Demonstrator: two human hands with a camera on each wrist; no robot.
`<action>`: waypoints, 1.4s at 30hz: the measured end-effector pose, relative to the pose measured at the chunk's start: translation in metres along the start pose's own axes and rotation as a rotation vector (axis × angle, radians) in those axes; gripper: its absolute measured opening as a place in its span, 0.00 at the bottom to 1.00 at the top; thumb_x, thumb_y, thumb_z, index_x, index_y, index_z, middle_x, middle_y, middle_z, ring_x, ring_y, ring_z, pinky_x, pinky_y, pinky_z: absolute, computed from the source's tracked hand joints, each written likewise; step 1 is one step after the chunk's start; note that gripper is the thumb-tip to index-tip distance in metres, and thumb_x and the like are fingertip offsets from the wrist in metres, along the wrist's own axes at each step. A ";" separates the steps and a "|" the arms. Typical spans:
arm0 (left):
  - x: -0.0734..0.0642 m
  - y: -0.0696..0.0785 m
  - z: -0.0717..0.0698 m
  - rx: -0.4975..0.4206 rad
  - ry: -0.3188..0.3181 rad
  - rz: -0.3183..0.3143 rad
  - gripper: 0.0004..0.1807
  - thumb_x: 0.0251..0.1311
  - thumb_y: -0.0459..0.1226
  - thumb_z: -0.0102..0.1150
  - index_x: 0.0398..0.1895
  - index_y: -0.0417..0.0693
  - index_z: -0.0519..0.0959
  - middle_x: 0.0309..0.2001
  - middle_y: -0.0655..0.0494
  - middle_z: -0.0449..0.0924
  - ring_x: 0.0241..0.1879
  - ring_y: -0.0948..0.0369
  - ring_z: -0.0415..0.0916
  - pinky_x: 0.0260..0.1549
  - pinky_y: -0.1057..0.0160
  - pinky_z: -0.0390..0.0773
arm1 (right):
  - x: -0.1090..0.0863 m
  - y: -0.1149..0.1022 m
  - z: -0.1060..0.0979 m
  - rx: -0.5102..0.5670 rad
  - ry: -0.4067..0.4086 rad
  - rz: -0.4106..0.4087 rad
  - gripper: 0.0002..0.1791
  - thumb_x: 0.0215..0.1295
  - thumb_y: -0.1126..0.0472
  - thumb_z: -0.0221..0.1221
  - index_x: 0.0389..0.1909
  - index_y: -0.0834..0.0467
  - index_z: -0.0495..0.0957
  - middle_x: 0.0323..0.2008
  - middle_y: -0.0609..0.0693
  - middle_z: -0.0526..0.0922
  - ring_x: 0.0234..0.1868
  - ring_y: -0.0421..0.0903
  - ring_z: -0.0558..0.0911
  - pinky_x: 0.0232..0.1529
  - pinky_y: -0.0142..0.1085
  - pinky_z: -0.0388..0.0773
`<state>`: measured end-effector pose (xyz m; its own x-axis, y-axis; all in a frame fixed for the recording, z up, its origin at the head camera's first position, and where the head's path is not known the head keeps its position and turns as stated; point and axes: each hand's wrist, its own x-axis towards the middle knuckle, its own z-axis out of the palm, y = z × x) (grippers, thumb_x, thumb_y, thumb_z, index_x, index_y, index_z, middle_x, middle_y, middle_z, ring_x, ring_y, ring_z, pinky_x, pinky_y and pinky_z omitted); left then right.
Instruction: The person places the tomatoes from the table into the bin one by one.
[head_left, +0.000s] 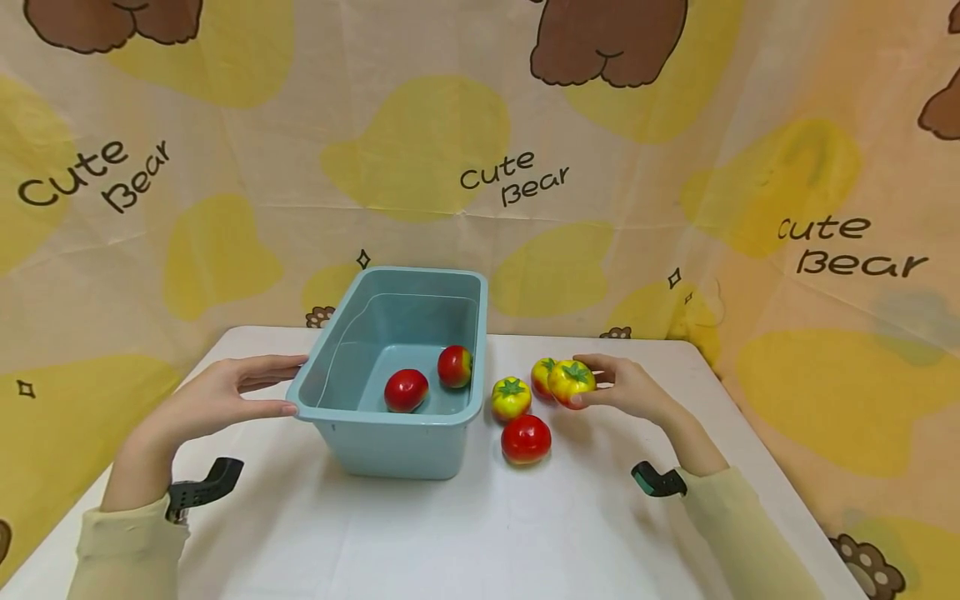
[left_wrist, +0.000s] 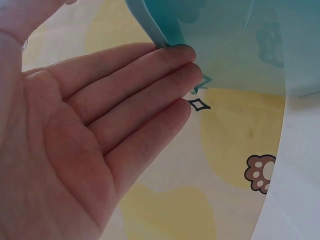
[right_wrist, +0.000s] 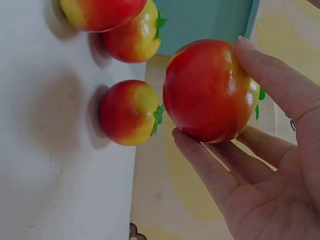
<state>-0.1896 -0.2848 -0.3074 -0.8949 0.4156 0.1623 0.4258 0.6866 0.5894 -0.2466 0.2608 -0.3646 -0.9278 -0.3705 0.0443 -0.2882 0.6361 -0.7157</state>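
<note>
My right hand [head_left: 628, 388] pinches a red-and-yellow toy tomato [head_left: 570, 380] between thumb and fingers, raised above the table; its glossy red underside faces the right wrist view. My left hand [head_left: 213, 398] has its fingers straight, with the fingertips at the left rim of a blue-grey plastic bin [head_left: 390, 446]. Inside the bin, two tomatoes lie on the floor: a red one [head_left: 406, 391] near the front and another [head_left: 452, 367] by the right wall. Three more are on the table right of the bin: a yellow-topped one [head_left: 511, 400], a red one [head_left: 526, 440] and one [head_left: 541, 372] partly hidden behind the held tomato.
The white table [head_left: 480, 542] runs back to a cloth backdrop [head_left: 420, 150] printed with bears and lettering. Each wrist wears a black camera mount, the left one [head_left: 206, 486] and the right one [head_left: 658, 480].
</note>
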 end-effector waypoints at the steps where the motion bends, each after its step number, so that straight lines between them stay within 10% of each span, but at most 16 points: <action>1: 0.000 0.000 0.000 -0.002 -0.001 0.000 0.34 0.52 0.48 0.69 0.64 0.56 0.71 0.58 0.56 0.78 0.53 0.79 0.72 0.47 0.79 0.70 | 0.001 0.000 0.000 0.000 0.001 0.000 0.39 0.53 0.48 0.68 0.65 0.56 0.68 0.60 0.57 0.74 0.54 0.58 0.78 0.51 0.45 0.79; 42: 0.000 -0.002 0.000 -0.004 -0.002 0.018 0.34 0.52 0.48 0.68 0.64 0.55 0.71 0.57 0.56 0.78 0.53 0.79 0.72 0.48 0.79 0.70 | 0.033 -0.065 -0.020 -0.023 -0.044 -0.154 0.38 0.53 0.52 0.69 0.64 0.60 0.69 0.59 0.56 0.75 0.57 0.58 0.77 0.54 0.48 0.77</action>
<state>-0.1907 -0.2859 -0.3087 -0.8870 0.4287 0.1715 0.4411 0.6769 0.5892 -0.2635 0.2205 -0.3029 -0.8610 -0.4940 0.1213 -0.4321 0.5846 -0.6867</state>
